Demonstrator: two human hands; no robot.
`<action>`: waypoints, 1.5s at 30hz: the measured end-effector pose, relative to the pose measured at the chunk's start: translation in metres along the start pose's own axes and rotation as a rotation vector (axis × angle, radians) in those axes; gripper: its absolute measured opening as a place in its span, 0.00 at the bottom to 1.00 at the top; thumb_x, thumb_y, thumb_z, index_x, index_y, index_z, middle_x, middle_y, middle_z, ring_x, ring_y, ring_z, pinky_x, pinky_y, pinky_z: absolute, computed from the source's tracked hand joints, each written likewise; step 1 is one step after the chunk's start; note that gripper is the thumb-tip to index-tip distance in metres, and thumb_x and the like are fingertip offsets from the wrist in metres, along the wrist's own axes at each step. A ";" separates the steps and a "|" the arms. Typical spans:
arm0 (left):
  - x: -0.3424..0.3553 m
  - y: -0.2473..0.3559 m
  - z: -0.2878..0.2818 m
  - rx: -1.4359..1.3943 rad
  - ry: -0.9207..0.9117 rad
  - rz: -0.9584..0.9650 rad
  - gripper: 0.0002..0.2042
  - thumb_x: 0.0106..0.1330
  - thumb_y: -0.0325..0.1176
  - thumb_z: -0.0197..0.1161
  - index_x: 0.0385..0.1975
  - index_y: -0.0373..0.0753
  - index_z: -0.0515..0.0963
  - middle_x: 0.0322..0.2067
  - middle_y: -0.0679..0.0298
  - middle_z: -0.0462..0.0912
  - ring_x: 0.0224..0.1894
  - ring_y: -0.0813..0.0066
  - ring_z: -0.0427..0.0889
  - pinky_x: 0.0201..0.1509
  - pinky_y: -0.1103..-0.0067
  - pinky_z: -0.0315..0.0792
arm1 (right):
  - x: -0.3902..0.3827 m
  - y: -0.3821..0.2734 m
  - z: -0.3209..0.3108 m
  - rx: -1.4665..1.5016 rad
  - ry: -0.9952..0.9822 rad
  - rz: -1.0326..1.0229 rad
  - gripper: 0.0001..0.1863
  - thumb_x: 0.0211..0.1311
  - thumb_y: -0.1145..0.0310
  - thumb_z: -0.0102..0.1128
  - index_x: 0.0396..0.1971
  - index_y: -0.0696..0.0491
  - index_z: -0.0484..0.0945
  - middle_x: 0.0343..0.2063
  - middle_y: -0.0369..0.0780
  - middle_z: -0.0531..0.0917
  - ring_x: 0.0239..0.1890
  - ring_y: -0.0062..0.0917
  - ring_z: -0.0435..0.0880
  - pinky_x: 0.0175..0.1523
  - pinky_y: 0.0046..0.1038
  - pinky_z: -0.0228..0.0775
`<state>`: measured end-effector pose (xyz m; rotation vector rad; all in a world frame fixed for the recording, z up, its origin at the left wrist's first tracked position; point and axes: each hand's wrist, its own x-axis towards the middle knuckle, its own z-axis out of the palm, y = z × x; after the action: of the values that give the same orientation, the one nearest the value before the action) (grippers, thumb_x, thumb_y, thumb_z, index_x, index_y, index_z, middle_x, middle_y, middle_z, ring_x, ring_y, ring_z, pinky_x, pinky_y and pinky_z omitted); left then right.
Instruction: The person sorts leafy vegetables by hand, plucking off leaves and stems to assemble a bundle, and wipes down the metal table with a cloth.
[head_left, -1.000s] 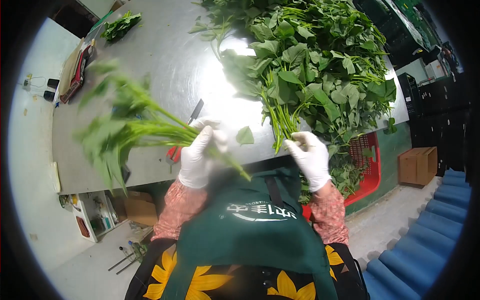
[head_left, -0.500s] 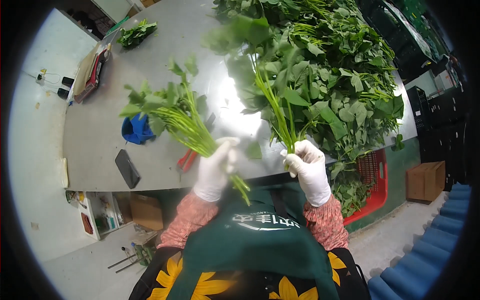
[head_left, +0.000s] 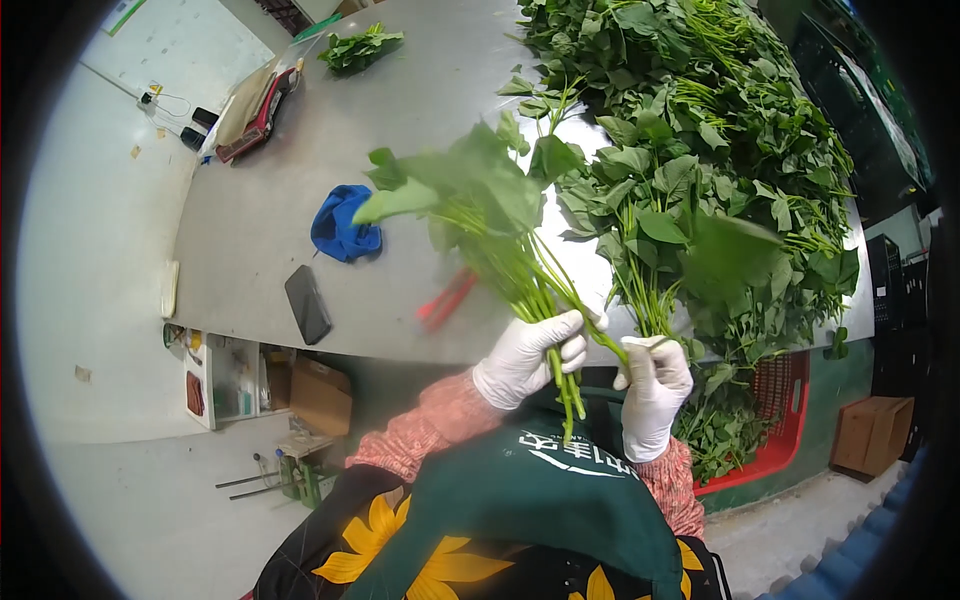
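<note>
In white gloves, both my hands are close together at the table's near edge. My left hand (head_left: pixel 535 358) is closed around a bunch of leafy green stems (head_left: pixel 515 270); the leaves fan out up and left, and the cut ends hang below the fist. My right hand (head_left: pixel 655 392) is pinched on the lower end of leafy stems just to the right. One stem bends from the bunch toward its fingers. Behind it lies a large heap of the same greens (head_left: pixel 690 180), partly blurred near my hand, so which stems it holds is hard to separate.
On the metal table (head_left: pixel 250 250) lie a blue cloth (head_left: pixel 346 224), a dark phone (head_left: pixel 308 305), a blurred red-handled tool (head_left: pixel 446 300) and a small bundle of greens (head_left: pixel 360 50). Below right stands a red crate (head_left: pixel 792 425) with leaves, near a cardboard box (head_left: pixel 872 435).
My left hand has brought its bunch right, beside my right hand; the two were apart before. My right hand has come lower. The whole view has shifted, moving the table items rightward.
</note>
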<state>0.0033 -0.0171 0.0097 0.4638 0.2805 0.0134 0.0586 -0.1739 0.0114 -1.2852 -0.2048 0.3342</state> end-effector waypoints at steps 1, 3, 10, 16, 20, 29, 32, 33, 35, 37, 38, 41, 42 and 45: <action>0.001 -0.003 0.004 -0.013 -0.003 -0.022 0.10 0.67 0.28 0.56 0.44 0.32 0.73 0.38 0.59 0.78 0.23 0.84 0.70 0.23 0.86 0.66 | -0.001 -0.001 0.000 -0.008 0.084 -0.039 0.01 0.60 0.80 0.58 0.30 0.58 0.76 0.25 0.35 0.79 0.17 0.12 0.71 0.21 0.14 0.62; 0.000 -0.002 0.018 0.020 -0.064 -0.008 0.09 0.67 0.28 0.57 0.44 0.33 0.73 0.35 0.59 0.78 0.22 0.84 0.68 0.22 0.85 0.65 | -0.004 0.003 -0.004 0.190 0.103 -0.018 0.04 0.63 0.71 0.59 0.33 0.55 0.75 0.22 0.31 0.74 0.19 0.11 0.66 0.23 0.15 0.58; 0.000 0.009 -0.004 0.131 0.106 0.034 0.09 0.65 0.34 0.61 0.42 0.40 0.73 0.33 0.68 0.75 0.28 0.86 0.72 0.24 0.87 0.66 | 0.026 -0.014 -0.085 0.922 0.192 0.055 0.28 0.64 0.49 0.54 0.51 0.58 0.68 0.30 0.34 0.72 0.24 0.15 0.66 0.30 0.19 0.64; 0.002 -0.005 0.009 0.180 0.189 -0.027 0.12 0.63 0.27 0.62 0.45 0.37 0.71 0.29 0.65 0.77 0.19 0.85 0.68 0.19 0.87 0.62 | 0.023 -0.022 0.008 0.086 -0.200 0.186 0.19 0.60 0.76 0.59 0.52 0.59 0.71 0.46 0.44 0.79 0.40 0.23 0.81 0.47 0.23 0.73; -0.001 -0.006 0.011 0.232 0.188 0.063 0.12 0.63 0.25 0.61 0.45 0.36 0.72 0.28 0.65 0.77 0.18 0.85 0.67 0.17 0.86 0.61 | 0.025 -0.021 0.017 0.041 -0.212 0.094 0.07 0.61 0.80 0.56 0.39 0.58 0.78 0.38 0.38 0.81 0.37 0.16 0.78 0.44 0.20 0.70; -0.003 0.020 -0.009 0.174 0.284 0.166 0.07 0.64 0.35 0.62 0.34 0.41 0.73 0.29 0.70 0.75 0.22 0.87 0.66 0.24 0.88 0.61 | 0.037 -0.017 -0.129 1.193 0.134 -0.087 0.24 0.69 0.59 0.51 0.57 0.59 0.66 0.45 0.42 0.79 0.34 0.24 0.75 0.45 0.27 0.71; 0.002 0.008 -0.015 0.276 0.125 0.183 0.09 0.66 0.36 0.60 0.41 0.39 0.74 0.36 0.63 0.79 0.38 0.75 0.77 0.40 0.79 0.73 | 0.022 -0.027 -0.092 0.835 -0.118 0.012 0.33 0.66 0.56 0.55 0.64 0.58 0.58 0.46 0.44 0.79 0.40 0.25 0.78 0.48 0.28 0.74; 0.005 0.003 -0.005 0.290 0.060 0.225 0.10 0.66 0.36 0.59 0.43 0.39 0.74 0.38 0.60 0.79 0.42 0.71 0.79 0.45 0.75 0.75 | 0.017 -0.023 -0.069 0.583 -0.115 -0.008 0.29 0.66 0.58 0.55 0.61 0.58 0.63 0.44 0.44 0.79 0.40 0.23 0.78 0.47 0.25 0.74; 0.007 -0.001 0.007 0.212 0.090 0.256 0.14 0.70 0.31 0.53 0.52 0.31 0.69 0.41 0.55 0.80 0.47 0.65 0.80 0.52 0.70 0.76 | 0.009 -0.024 -0.019 -0.053 -0.014 0.081 0.20 0.60 0.68 0.62 0.51 0.58 0.73 0.39 0.38 0.79 0.35 0.20 0.79 0.42 0.23 0.74; 0.006 0.006 -0.004 0.285 0.003 0.181 0.15 0.71 0.32 0.51 0.52 0.30 0.69 0.45 0.52 0.78 0.46 0.65 0.81 0.51 0.71 0.76 | 0.004 -0.009 -0.004 -0.361 -0.243 -0.100 0.14 0.51 0.76 0.67 0.40 0.57 0.79 0.34 0.36 0.80 0.31 0.21 0.79 0.39 0.22 0.73; 0.003 0.009 -0.006 0.286 0.005 0.179 0.15 0.71 0.32 0.51 0.52 0.30 0.69 0.45 0.52 0.78 0.46 0.65 0.81 0.51 0.71 0.76 | 0.004 -0.008 0.005 -0.452 -0.278 -0.201 0.14 0.49 0.77 0.67 0.39 0.57 0.79 0.32 0.37 0.80 0.30 0.22 0.79 0.37 0.23 0.72; -0.004 0.015 -0.004 0.272 0.048 0.186 0.15 0.69 0.34 0.55 0.52 0.37 0.66 0.45 0.50 0.77 0.46 0.62 0.81 0.50 0.66 0.76 | 0.006 0.004 0.013 -0.575 -0.341 -0.275 0.10 0.47 0.78 0.67 0.32 0.57 0.79 0.26 0.40 0.80 0.28 0.26 0.78 0.34 0.26 0.70; -0.006 0.013 -0.004 0.251 0.029 0.220 0.15 0.68 0.34 0.55 0.52 0.38 0.66 0.46 0.49 0.77 0.46 0.61 0.81 0.49 0.65 0.77 | 0.007 0.005 0.015 -0.576 -0.352 -0.288 0.09 0.48 0.78 0.67 0.31 0.57 0.79 0.25 0.40 0.80 0.27 0.25 0.78 0.34 0.25 0.70; -0.008 0.014 -0.006 0.203 -0.013 0.228 0.13 0.68 0.33 0.56 0.49 0.41 0.66 0.45 0.48 0.77 0.46 0.58 0.81 0.48 0.63 0.78 | 0.009 0.003 0.017 -0.539 -0.363 -0.205 0.06 0.49 0.78 0.65 0.29 0.57 0.79 0.24 0.39 0.80 0.27 0.23 0.79 0.33 0.23 0.70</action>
<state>-0.0051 -0.0029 0.0130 0.6954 0.2158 0.2059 0.0605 -0.1548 0.0128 -1.7094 -0.7712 0.3465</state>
